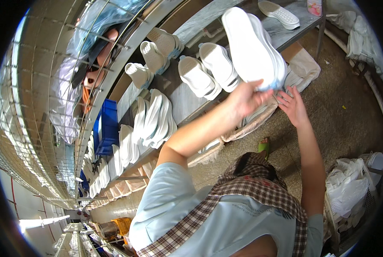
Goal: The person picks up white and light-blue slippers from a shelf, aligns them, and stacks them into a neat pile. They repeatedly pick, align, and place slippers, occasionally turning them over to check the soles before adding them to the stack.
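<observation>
My left hand is closed around the lower end of a pair of white shoes, lifted above the bench with their smooth soles facing up. They are blurred, and a light-blue bit shows near my fingers. Just to the right of that end, my right hand has its fingers spread and holds nothing. On the grey bench to the left stand a pair of white shoes and another white pair with light-blue tips. A lone white sole lies at the far end.
White soles stand in rows along the bench, near a blue crate. Wire mesh shelving rises on the left. Cloth-lined baskets sit below the bench. A bin of white pieces stands at the right.
</observation>
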Tool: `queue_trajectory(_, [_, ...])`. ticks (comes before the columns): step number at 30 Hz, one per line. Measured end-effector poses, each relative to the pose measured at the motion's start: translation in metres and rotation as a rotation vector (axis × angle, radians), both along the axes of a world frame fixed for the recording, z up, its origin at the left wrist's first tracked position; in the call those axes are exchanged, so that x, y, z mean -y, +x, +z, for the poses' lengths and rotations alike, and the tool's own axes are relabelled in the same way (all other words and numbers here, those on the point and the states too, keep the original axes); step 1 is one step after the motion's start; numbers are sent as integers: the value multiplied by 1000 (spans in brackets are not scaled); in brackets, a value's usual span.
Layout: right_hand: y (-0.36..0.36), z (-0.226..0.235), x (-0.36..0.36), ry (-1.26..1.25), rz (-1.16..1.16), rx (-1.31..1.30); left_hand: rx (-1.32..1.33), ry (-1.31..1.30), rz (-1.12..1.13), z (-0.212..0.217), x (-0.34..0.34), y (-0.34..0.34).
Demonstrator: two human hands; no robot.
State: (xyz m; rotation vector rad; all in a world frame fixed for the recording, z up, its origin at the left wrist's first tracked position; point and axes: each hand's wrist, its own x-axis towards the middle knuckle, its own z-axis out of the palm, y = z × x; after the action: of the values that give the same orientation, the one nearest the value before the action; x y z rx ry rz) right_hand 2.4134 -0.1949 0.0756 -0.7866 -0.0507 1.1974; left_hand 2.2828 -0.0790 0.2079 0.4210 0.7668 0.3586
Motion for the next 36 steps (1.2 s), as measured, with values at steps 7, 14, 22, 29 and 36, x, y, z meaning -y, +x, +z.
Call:
queue_trajectory(7, [-62,-8,16,559,-16,125,-14,175,-272,-13,116,-106])
queue_trajectory(14, [-105,-7,100,330,224,-333,-154,529,-335,-14,162,-165])
queue_trajectory(22, [-151,38,116,199,167,-314,87,600,-288,20,112,-166])
queue_trajectory(29, [-170,67,118,325,215,-266,68,756,-392,24,63,-148])
queue_trajectory(36, [-185,73,119,234,135,-301,-2,166,-578,2,34,-144])
